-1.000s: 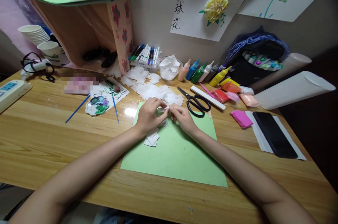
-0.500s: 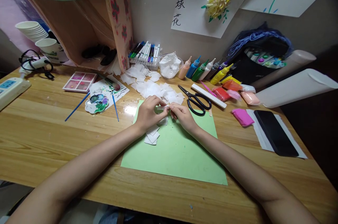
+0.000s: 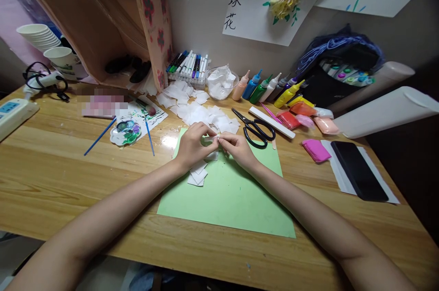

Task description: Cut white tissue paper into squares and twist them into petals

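My left hand [image 3: 195, 145] pinches a small whitish piece of paper [image 3: 209, 138] between thumb and forefinger, above the green sheet [image 3: 236, 199]. At its other end, the fingertips of my right hand [image 3: 236, 147] close on the same piece and meet the left fingertips. My fingers cover most of its shape. Under and beside my left wrist lie several white paper squares [image 3: 198, 177], overlapping on the green sheet. A loose heap of white paper pieces [image 3: 206, 115] spreads just beyond my hands. Black-handled scissors [image 3: 255, 131] rest beyond my right hand, blades partly apart.
Behind the heap stand a bowl of white tissue [image 3: 221, 83], a marker box [image 3: 188, 67] and several paint bottles [image 3: 262, 89]. A paint palette [image 3: 125, 133] and brushes lie left. A phone [image 3: 358, 171] and a pink packet [image 3: 316, 150] lie right.
The fingertips shift only slightly around the small paper piece, and both hands stay together in the same place. The whole view has tilted a little.
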Motion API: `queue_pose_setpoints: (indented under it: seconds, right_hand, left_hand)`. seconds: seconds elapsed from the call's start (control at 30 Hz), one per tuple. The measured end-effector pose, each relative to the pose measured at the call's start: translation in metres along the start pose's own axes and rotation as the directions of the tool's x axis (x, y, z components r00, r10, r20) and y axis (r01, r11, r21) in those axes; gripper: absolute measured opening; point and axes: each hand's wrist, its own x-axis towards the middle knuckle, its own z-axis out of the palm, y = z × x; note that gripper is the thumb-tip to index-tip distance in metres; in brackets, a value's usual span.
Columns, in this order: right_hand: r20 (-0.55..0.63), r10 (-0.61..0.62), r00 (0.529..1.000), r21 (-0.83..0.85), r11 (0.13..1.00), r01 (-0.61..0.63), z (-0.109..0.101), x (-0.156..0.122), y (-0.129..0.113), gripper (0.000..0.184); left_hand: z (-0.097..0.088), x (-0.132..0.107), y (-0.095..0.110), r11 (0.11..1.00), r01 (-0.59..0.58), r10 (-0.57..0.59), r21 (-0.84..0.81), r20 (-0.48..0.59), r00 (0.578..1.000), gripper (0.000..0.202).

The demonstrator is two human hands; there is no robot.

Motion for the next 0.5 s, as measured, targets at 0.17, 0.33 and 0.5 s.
queue_pose_setpoints:
  seconds: [0.17,0.33,0.5]
  right_hand:
    - [-0.012,0.010,1.000,0.000,1.000,-0.010,0.0005,0.0001,0.0001,0.021]
    - [-0.022,0.009,1.000,-0.010,1.000,-0.010,0.0001,0.0001,-0.0011,0.022]
    - [-0.011,0.047,0.999,-0.001,0.999,-0.047,0.0000,0.0008,-0.0021,0.024]
  left_hand:
    - [-0.0001,0.0000,-0.0003,1.000,0.002,-0.002,0.006,0.006,1.000,0.004]
    - [0.0000,0.0001,-0.0013,1.000,0.002,-0.002,0.007,0.015,1.000,0.004]
    - [-0.0003,0.0003,-0.0010,1.000,-0.005,0.005,-0.002,0.012,1.000,0.006]
